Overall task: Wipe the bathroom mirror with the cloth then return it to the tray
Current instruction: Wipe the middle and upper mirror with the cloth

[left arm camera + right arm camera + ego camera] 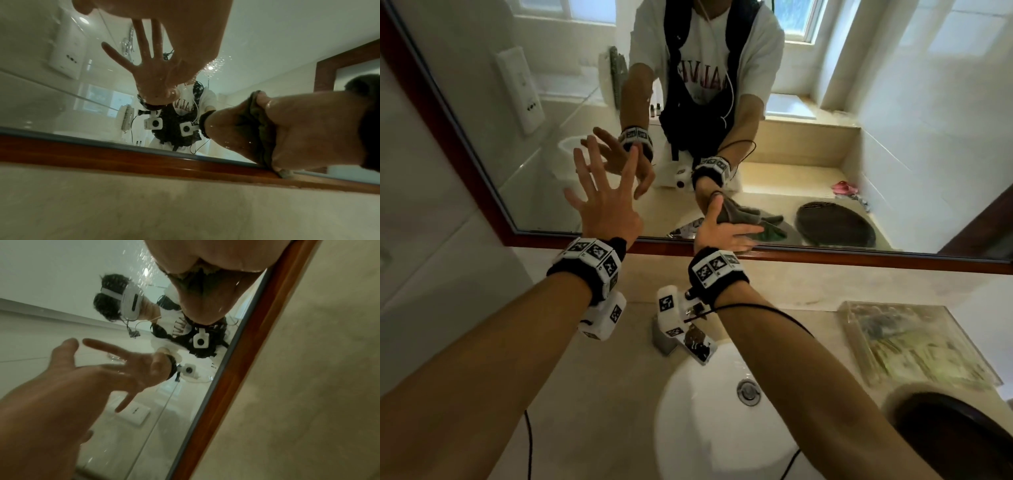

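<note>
The bathroom mirror (893, 120) has a brown wooden frame (825, 261). My right hand (722, 236) presses a grey-green cloth (774, 233) flat against the glass just above the lower frame, fingers straight and pointing right. The left wrist view shows the cloth (257, 123) squeezed between this hand (308, 126) and its reflection. My left hand (599, 202) is spread wide farther left and holds nothing, its fingertips at or almost on the glass. A dark round tray (945, 431) sits on the counter at the lower right.
A white sink (715, 428) with a chrome faucet (688, 342) lies below my arms. A clear box of packets (914, 346) stands right of the sink, behind the dark tray. A cable (529, 445) runs over the beige counter on the left.
</note>
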Action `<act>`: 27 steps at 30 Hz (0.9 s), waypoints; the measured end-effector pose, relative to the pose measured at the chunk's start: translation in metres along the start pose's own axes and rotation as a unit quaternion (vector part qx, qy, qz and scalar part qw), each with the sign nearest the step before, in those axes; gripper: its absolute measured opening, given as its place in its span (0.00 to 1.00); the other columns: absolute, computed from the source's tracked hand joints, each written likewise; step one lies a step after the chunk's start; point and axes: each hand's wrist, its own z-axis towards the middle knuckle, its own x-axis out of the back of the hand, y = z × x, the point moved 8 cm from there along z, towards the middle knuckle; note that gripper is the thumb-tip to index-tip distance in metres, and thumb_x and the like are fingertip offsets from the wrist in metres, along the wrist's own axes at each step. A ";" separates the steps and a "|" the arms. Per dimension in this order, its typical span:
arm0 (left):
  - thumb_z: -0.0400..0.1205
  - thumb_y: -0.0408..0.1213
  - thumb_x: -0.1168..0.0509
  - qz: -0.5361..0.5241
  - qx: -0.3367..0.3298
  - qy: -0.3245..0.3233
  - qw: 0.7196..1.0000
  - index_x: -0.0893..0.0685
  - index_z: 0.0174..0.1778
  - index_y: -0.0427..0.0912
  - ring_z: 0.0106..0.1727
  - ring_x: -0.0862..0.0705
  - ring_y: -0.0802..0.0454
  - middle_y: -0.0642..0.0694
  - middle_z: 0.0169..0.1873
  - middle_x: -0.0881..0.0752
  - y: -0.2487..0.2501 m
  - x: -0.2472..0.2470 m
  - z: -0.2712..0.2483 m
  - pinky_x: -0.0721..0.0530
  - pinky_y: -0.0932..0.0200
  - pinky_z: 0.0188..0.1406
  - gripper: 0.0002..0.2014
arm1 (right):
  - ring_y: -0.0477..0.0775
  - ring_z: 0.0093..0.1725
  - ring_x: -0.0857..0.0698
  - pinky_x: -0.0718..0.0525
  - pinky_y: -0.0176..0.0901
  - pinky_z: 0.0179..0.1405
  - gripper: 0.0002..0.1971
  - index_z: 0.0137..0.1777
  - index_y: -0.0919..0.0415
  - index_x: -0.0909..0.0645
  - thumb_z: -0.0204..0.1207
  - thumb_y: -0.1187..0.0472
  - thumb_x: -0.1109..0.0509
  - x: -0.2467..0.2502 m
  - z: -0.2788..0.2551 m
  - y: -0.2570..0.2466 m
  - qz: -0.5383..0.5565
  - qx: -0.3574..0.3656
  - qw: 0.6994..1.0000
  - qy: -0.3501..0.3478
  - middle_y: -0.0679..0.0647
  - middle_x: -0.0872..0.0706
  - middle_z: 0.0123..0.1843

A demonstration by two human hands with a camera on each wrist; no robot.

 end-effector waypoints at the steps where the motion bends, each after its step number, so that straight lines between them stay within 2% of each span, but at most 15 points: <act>1: 0.68 0.33 0.24 0.009 0.001 0.004 1.000 0.63 0.81 0.66 0.82 0.60 0.29 0.32 0.83 0.61 -0.008 0.001 0.000 0.39 0.16 0.65 0.60 | 0.70 0.85 0.62 0.62 0.59 0.82 0.57 0.84 0.65 0.70 0.76 0.36 0.33 -0.011 -0.010 0.002 0.005 -0.006 1.000 -0.016 0.72 0.65 0.85; 5: 0.69 0.47 0.22 0.018 -0.005 0.009 1.000 0.61 0.82 0.62 0.82 0.58 0.28 0.30 0.82 0.59 -0.020 0.004 0.003 0.37 0.15 0.64 0.58 | 0.69 0.84 0.64 0.64 0.58 0.81 0.58 0.83 0.64 0.72 0.76 0.36 0.34 -0.030 -0.022 0.007 0.006 -0.017 0.999 -0.044 0.71 0.68 0.84; 10: 0.69 0.61 0.26 -0.009 -0.016 0.016 1.000 0.60 0.83 0.62 0.82 0.59 0.27 0.29 0.82 0.59 -0.004 0.009 0.011 0.39 0.15 0.65 0.56 | 0.69 0.85 0.62 0.61 0.60 0.82 0.58 0.83 0.63 0.74 0.76 0.33 0.36 -0.015 -0.009 0.003 -0.003 -0.044 0.998 -0.052 0.70 0.68 0.84; 18: 0.64 0.67 0.26 -0.041 0.011 0.026 0.999 0.60 0.83 0.59 0.82 0.60 0.28 0.29 0.82 0.59 0.022 0.009 0.009 0.44 0.16 0.68 0.60 | 0.68 0.85 0.57 0.57 0.60 0.82 0.55 0.85 0.62 0.68 0.76 0.30 0.40 0.071 0.056 -0.016 -0.034 -0.034 0.998 0.034 0.69 0.60 0.86; 22: 0.64 0.66 0.25 -0.037 0.019 0.018 0.999 0.60 0.83 0.58 0.82 0.60 0.29 0.29 0.82 0.59 0.035 0.004 0.001 0.44 0.15 0.68 0.61 | 0.70 0.84 0.47 0.51 0.62 0.82 0.54 0.86 0.62 0.64 0.74 0.25 0.47 0.116 0.091 -0.028 -0.060 -0.054 0.993 0.083 0.68 0.53 0.86; 27: 0.65 0.66 0.26 -0.023 0.022 0.001 0.999 0.63 0.82 0.60 0.82 0.60 0.30 0.30 0.82 0.60 0.056 -0.002 -0.005 0.44 0.15 0.68 0.61 | 0.71 0.84 0.45 0.50 0.62 0.82 0.54 0.86 0.61 0.61 0.74 0.25 0.46 0.157 0.119 -0.039 -0.039 -0.064 0.991 0.110 0.69 0.50 0.86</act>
